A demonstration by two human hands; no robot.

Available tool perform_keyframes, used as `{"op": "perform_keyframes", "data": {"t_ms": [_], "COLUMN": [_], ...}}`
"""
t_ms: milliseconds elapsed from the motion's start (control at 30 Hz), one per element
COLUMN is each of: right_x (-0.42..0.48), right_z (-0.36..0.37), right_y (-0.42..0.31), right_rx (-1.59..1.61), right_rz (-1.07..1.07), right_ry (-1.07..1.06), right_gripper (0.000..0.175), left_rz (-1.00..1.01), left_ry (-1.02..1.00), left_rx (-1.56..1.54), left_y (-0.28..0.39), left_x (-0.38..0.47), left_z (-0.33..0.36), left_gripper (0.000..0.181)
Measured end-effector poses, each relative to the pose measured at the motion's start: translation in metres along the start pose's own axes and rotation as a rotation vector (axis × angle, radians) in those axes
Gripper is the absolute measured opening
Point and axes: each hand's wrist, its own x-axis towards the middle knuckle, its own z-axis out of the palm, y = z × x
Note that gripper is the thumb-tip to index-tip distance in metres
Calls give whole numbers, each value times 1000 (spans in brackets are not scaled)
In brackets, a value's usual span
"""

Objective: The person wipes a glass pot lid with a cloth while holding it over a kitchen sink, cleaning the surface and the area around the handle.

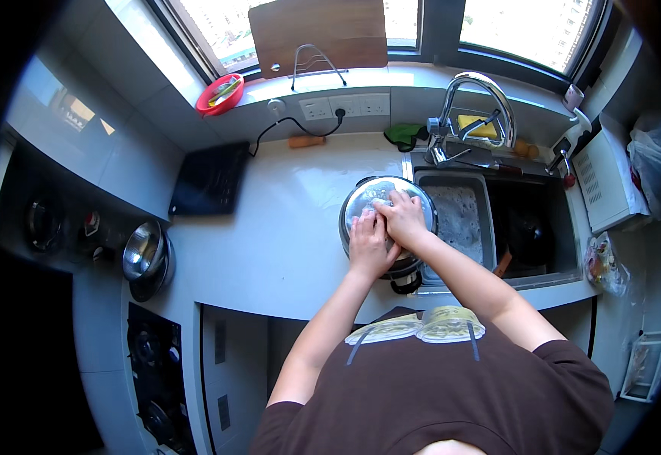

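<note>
A round pot with a shiny metal lid (364,192) stands on the counter, against the left edge of the sink. Its black handle (406,282) points towards me. My left hand (371,247) lies on the near left part of the lid, fingers pointing away from me. My right hand (405,219) bends over the lid's middle, its wrist close to the left thumb. By the fingertips shows a small pale, wet-looking patch (379,205); whether it is a wad or foam is unclear. The hands cover the lid's centre and any knob there.
The sink's left side holds a grey basin (460,216) of sudsy water; dark cookware (529,236) lies in the right side. A chrome faucet (481,79) arches behind. Left on the counter (285,227) are a black induction cooktop (210,179) and metal bowls (144,250).
</note>
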Motion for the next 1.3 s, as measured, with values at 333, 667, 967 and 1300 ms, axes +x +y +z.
{"op": "perform_keyframes", "data": {"t_ms": [333, 667, 967, 1300], "right_x": [27, 38, 5, 5], "right_z": [-1, -4, -2, 6], "right_y": [-2, 7, 4, -2], "right_rx": [-32, -61, -16, -57], "right_rz": [35, 45, 3, -15], "right_ry": [-126, -82, -13, -3], "right_gripper": [32, 29, 26, 22], "left_rz": [8, 11, 15, 17], "left_ry": [42, 36, 50, 48], "left_rx": [29, 28, 10, -22], "left_y": [-1, 1, 3, 0], "left_x": [0, 0, 2, 0], "left_z": [-3, -2, -1, 0], "left_gripper": [75, 75, 73, 72]}}
